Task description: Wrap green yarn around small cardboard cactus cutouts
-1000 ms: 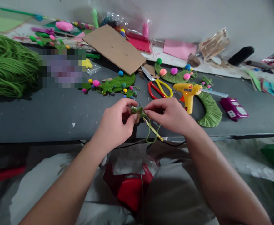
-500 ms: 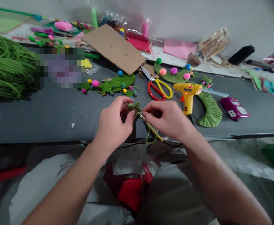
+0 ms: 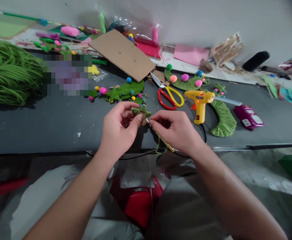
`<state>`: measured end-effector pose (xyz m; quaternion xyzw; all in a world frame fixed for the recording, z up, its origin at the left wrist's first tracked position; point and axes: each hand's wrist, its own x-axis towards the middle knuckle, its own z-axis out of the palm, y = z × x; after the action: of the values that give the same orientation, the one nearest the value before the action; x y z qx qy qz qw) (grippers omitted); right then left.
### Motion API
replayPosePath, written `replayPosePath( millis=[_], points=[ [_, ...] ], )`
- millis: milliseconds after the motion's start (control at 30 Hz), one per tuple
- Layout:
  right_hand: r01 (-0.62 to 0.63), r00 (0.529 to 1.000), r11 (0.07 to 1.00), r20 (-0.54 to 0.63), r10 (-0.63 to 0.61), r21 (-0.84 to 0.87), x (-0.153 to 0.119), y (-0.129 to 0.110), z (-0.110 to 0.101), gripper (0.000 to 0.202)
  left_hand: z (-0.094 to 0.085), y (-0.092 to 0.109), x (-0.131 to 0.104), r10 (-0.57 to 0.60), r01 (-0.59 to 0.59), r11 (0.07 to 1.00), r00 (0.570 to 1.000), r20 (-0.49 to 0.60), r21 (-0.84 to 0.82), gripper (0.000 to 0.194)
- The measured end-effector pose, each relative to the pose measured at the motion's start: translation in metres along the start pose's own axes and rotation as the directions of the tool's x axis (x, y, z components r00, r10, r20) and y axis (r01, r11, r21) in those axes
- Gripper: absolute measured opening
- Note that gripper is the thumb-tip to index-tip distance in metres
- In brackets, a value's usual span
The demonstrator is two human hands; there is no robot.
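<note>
My left hand [image 3: 119, 125] is closed around a small cardboard piece [image 3: 144, 117], star-like in shape and partly wrapped in green yarn. Its thumb presses on the bare brown part. Close beside it, my right hand [image 3: 177, 128] pinches the green yarn [image 3: 158, 146], which hangs in a loop below the fingers. A thin yellow pencil-like stick [image 3: 167, 144] slants under the right fingertips toward the table's front edge; whether the fingers touch it I cannot tell. Beyond the hands lie scissors [image 3: 163, 99] with one red and one yellow handle.
A yellow glue gun [image 3: 200, 103], a green yarn-wrapped crescent [image 3: 224, 121] and a purple packet [image 3: 249, 117] lie to the right. Behind are decorated green crescents [image 3: 133, 89] and a cardboard sheet [image 3: 122, 53]. A large green yarn bundle [image 3: 11, 71] sits on the left.
My left hand has shifted slightly left and turned the small piece, so more of its brown cardboard and green wrapping shows. The right hand has drawn slightly left and down.
</note>
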<state>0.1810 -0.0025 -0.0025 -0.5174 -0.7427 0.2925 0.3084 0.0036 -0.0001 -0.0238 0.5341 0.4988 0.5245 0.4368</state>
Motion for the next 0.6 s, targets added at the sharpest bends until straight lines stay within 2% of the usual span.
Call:
replayPosePath(
  millis=[200, 367, 600],
  points=[
    [-0.016, 1.000, 0.998, -0.009, 0.016, 0.054, 0.001, 0.003, 0.001, 0.015, 0.000, 0.001, 0.002, -0.063, 0.063, 0.985, 0.998, 0.008, -0.161, 0.023],
    [-0.011, 1.000, 0.991, 0.027, 0.007, 0.135, 0.005, 0.009, -0.001, 0.017, -0.004, -0.001, 0.003, -0.140, 0.156, 0.942, 0.987, 0.076, -0.298, 0.027],
    [0.003, 0.998, 0.965, 0.056, -0.018, 0.261, 0.009, 0.013, -0.004, 0.014, -0.010, -0.005, 0.005, -0.175, 0.226, 0.907, 0.970, 0.171, -0.354, 0.028]
  ],
)
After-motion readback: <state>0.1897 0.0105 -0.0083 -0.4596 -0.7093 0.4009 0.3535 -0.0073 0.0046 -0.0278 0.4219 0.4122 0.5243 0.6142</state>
